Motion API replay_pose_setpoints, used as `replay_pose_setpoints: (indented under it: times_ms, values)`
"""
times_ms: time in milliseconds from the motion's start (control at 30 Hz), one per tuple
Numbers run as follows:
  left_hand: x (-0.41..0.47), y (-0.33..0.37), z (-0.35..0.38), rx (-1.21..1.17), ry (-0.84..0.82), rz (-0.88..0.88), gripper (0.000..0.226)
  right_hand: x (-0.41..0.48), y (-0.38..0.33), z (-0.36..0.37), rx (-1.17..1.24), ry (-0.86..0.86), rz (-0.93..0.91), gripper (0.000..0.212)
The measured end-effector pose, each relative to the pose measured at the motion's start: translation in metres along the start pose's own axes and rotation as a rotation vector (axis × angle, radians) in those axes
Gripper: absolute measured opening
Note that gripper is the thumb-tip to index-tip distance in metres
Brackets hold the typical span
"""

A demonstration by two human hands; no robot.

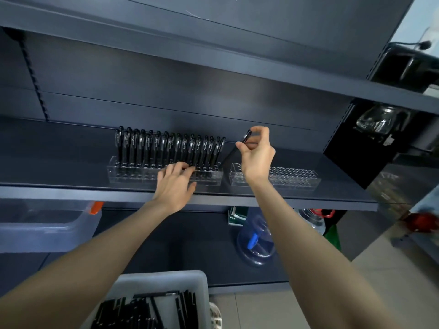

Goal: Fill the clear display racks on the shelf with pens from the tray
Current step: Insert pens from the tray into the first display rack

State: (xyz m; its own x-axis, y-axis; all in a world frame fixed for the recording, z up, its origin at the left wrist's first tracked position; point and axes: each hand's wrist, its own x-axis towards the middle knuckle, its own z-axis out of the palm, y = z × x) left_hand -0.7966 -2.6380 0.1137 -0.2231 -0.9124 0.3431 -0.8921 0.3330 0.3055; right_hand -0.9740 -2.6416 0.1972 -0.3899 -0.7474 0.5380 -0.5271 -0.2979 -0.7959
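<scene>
A: What is the biggest thing here?

B: The dark shelf point(59, 167). It runs from far left to far right. Two clear racks sit on it, side by side.

A: And down near us?

B: The gray tray point(161, 277), low and close. Lots of black pens point(142, 309) lie flat in it.

A: What is in the racks?

B: The left rack point(128, 174) has standing pens point(166, 148) in its far rows. Its near rows look like bare holes. The right rack point(294, 178) shows only holes. I see no pens in it.

A: What are the hands doing?

B: The left hand point(175, 184) lies on the near top of the left rack. Its fingers are out flat and it holds nothing. I think it is steadying the rack. The right hand point(257, 155) is up over the left end of the right rack. Its fingertips pinch one pen point(244, 138) near its top.

A: Which way does that pen lie?

B: It leans. Its top is up by the fingers. Its low end points down and to the left, at the gap between the two racks, just by the right end of the left rack.

A: So where could it go?

B: My guess is a hole right there. The right hand is the nearer one. The pen must stand straighter first, so its tip can drop into a hole.
</scene>
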Motion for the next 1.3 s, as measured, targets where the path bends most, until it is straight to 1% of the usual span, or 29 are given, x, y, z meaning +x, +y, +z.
replay_pose_setpoints:
  times_ms: [167,300,400,500,633,733,867,1000,1100,1200,1300]
  values:
    - [0.007,-0.018,0.020,0.142,0.037,0.062,0.045,0.009,0.018,0.022,-0.060,-0.043,-0.048,0.031]
    - [0.007,-0.025,0.030,0.166,0.136,0.114,0.040,0.013,0.025,0.034,-0.098,-0.055,-0.129,0.027]
    - [0.007,-0.027,0.030,0.190,0.163,0.135,0.040,0.021,0.027,0.037,-0.160,-0.097,-0.196,0.025]
    - [0.007,-0.029,0.032,0.213,0.164,0.145,0.041,0.024,0.031,0.038,-0.201,-0.147,-0.209,0.029]
    - [0.007,-0.028,0.031,0.219,0.146,0.137,0.040,0.017,0.042,0.044,-0.236,-0.218,-0.174,0.035]
    - [0.007,-0.029,0.031,0.226,0.131,0.137,0.039,0.011,0.048,0.050,-0.290,-0.202,-0.190,0.035]
    - [0.008,-0.030,0.031,0.207,0.123,0.128,0.038,0.007,0.046,0.054,-0.371,-0.275,-0.199,0.037]
    - [0.007,-0.030,0.026,0.179,0.055,0.124,0.042,0.003,0.045,0.054,-0.375,-0.252,-0.153,0.037]
    - [0.005,-0.029,0.019,0.103,-0.003,0.115,0.048,-0.001,0.039,0.051,-0.378,-0.257,-0.124,0.046]
    - [-0.008,-0.030,0.007,-0.003,0.008,0.101,0.047,-0.017,0.031,0.045,-0.335,-0.255,-0.087,0.055]
    - [-0.037,-0.037,-0.001,-0.089,-0.014,0.044,0.046,-0.048,0.027,0.039,-0.311,-0.271,-0.064,0.053]
